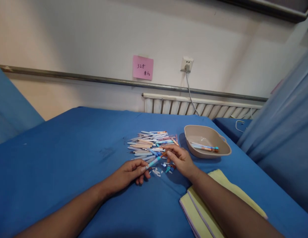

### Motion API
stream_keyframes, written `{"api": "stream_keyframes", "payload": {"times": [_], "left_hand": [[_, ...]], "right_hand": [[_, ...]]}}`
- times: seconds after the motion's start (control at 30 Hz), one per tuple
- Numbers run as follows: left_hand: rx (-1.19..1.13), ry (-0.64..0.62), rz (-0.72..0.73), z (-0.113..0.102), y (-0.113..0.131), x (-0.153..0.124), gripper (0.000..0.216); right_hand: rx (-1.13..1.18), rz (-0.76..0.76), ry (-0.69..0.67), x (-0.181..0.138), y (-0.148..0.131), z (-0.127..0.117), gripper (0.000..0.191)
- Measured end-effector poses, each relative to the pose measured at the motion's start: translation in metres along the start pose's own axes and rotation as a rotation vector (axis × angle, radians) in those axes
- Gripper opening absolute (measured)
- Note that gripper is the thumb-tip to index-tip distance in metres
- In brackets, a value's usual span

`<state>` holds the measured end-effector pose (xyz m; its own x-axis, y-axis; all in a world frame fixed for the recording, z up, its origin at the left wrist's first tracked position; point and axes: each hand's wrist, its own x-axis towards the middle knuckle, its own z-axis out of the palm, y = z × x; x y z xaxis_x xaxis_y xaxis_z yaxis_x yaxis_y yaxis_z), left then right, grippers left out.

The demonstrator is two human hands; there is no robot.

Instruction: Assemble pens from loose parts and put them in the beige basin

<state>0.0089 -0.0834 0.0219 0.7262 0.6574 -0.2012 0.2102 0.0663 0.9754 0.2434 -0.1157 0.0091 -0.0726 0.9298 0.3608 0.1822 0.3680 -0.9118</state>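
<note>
A heap of several pastel pens (149, 142) lies on the blue cloth-covered table (69, 158). My left hand (130, 174) rests on the cloth, fingers closed round a light blue pen (154, 162) that points up and right. My right hand (180, 159) pinches the far, orange end of that same pen, beside the heap. Small pen caps and white bits (161, 169) are scattered between the two hands. A beige oval bowl (213, 152) to the right holds a few pens (204, 147).
A folded yellow-green cloth (193, 205) lies under my right forearm. Behind the table are a white radiator (193, 107), a wall socket with a plugged cable (187, 64) and a pink note (143, 67). Blue curtains hang at the left and right.
</note>
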Motion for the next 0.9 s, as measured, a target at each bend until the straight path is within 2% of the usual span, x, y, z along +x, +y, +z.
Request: {"api": "stream_keyframes", "payload": {"times": [0.13, 0.27, 0.43, 0.47, 0.57, 0.63, 0.7, 0.8, 0.9], "left_hand": [[0.021, -0.009, 0.001, 0.001, 0.001, -0.001, 0.030], [0.033, -0.025, -0.013, 0.002, 0.002, -0.003, 0.029], [0.037, 0.008, -0.055, 0.004, 0.006, -0.001, 0.030], [0.036, 0.019, -0.050, 0.005, 0.008, 0.000, 0.029], [0.044, 0.081, -0.010, 0.008, 0.016, 0.005, 0.029], [0.079, 0.135, 0.034, 0.009, 0.028, 0.011, 0.028], [0.145, 0.183, 0.097, 0.010, 0.046, 0.020, 0.028], [0.295, 0.223, 0.197, 0.018, 0.081, 0.044, 0.027], [0.436, 0.218, 0.281, 0.036, 0.115, 0.078, 0.029]], "right_hand": [[0.057, 0.032, -0.022, 0.000, 0.001, 0.003, 0.021], [0.030, 0.066, -0.031, 0.000, 0.001, 0.003, 0.023], [-0.031, 0.008, -0.103, 0.002, 0.001, 0.004, 0.042], [0.015, 0.002, -0.124, 0.004, 0.002, 0.006, 0.048], [0.184, 0.038, -0.078, 0.011, 0.009, 0.008, 0.062], [0.207, 0.117, -0.022, 0.016, 0.014, 0.009, 0.067], [0.136, 0.165, 0.006, 0.021, 0.016, 0.007, 0.067], [-0.101, 0.103, -0.034, 0.023, 0.013, 0.002, 0.055], [-0.318, 0.022, -0.130, 0.023, 0.005, -0.002, 0.047]]}}
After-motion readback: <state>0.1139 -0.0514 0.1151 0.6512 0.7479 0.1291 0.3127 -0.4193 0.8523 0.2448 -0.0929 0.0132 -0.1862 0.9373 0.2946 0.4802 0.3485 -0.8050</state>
